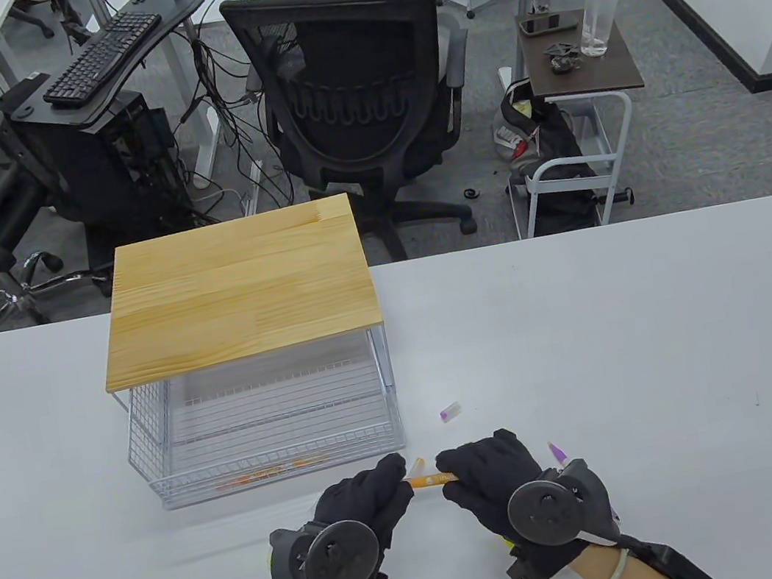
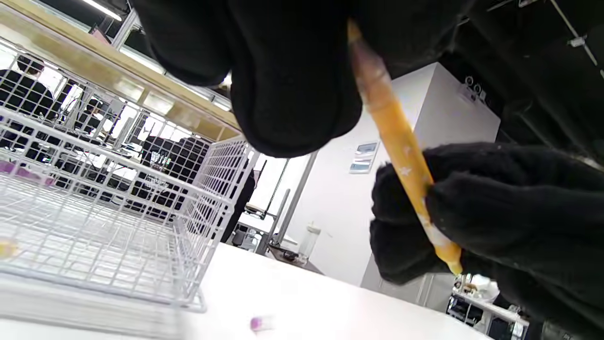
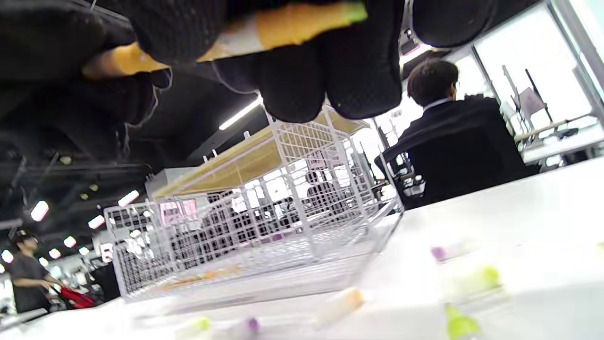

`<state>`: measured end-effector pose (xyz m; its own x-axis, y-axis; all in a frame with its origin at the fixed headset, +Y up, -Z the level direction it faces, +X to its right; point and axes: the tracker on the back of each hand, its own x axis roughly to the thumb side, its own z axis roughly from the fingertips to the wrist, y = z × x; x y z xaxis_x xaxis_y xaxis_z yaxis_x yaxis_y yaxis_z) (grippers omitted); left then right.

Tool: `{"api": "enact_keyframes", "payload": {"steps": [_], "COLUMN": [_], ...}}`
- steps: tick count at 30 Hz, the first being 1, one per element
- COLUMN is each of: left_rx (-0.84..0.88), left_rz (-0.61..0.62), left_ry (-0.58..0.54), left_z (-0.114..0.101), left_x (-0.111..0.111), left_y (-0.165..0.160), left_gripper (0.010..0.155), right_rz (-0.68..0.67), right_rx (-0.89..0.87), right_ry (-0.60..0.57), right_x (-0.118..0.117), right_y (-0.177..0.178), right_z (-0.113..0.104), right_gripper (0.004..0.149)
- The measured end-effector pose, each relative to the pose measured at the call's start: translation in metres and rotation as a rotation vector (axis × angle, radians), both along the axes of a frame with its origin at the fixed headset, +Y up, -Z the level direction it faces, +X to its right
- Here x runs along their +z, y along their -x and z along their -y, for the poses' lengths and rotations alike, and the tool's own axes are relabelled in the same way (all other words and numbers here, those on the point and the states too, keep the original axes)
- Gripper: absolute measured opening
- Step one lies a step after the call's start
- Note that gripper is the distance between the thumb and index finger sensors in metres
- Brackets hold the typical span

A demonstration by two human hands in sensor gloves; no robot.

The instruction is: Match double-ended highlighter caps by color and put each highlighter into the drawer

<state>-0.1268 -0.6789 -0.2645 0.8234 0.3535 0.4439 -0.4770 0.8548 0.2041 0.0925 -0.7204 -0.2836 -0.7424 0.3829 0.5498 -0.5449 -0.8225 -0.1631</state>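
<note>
Overhead table view, low close wrist views

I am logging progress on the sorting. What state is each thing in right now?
orange highlighter: off the table, held by both hands
left hand: grips one end
right hand: grips the other end
wire drawer: pulled open, an orange highlighter inside at the front
purple cap: loose on the table

Both hands, left (image 1: pixel 364 506) and right (image 1: pixel 490 476), grip an orange highlighter (image 1: pixel 428 480) above the bench (image 1: pixel 668 366), beside the open wire drawer (image 1: pixel 269 429).
</note>
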Motion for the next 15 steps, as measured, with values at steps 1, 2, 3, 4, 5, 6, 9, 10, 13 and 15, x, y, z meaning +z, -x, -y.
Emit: {"api": "enact_keyframes", "payload": {"steps": [1,2,3,4,5,6,9,10,13,15], "left_rx": [-0.012,-0.022,-0.034,-0.043,-0.05,-0.055,-0.07,-0.074,-0.049,-0.055], "left_rz": [-0.003,-0.002,0.003,0.009,0.014,0.011,-0.015,-0.015,0.004,0.005], "left_ry": [-0.003,-0.007,-0.007,-0.002,0.002,-0.001,-0.039,-0.045,-0.039,-0.046], "left_z": [0.0,0.001,0.001,0.002,0.003,0.005,0.006,0.005,0.005,0.005], "left_x": [0.0,0.001,0.001,0.001,0.001,0.002,0.005,0.007,0.009,0.01], "left_y": [-0.003,-0.006,-0.01,-0.014,-0.017,-0.021,-0.026,-0.028,-0.031,-0.032], "left_gripper": [0.047,0.047,0.047,0.048,0.048,0.049,0.05,0.051,0.052,0.052], "right_rz": [-0.004,-0.012,-0.029,-0.039,-0.048,-0.048,-0.006,0.007,0.017,0.037], "right_rx": [0.003,-0.001,-0.013,-0.02,-0.022,-0.019,0.022,0.032,0.024,0.03], "right_ry": [-0.003,-0.005,-0.007,-0.01,-0.019,-0.03,-0.088,-0.114,-0.129,-0.157], "right_x": [0.001,0.002,0.004,0.006,0.008,0.01,0.014,0.016,0.018,0.019], "right_y": [0.002,0.004,0.007,0.009,0.012,0.014,0.017,0.018,0.018,0.017], "right_z": [0.0,-0.001,-0.002,-0.004,-0.005,-0.006,-0.007,-0.006,-0.007,-0.008], "right_gripper": [0.045,0.045,0.045,0.046,0.046,0.047,0.049,0.05,0.05,0.048]}}
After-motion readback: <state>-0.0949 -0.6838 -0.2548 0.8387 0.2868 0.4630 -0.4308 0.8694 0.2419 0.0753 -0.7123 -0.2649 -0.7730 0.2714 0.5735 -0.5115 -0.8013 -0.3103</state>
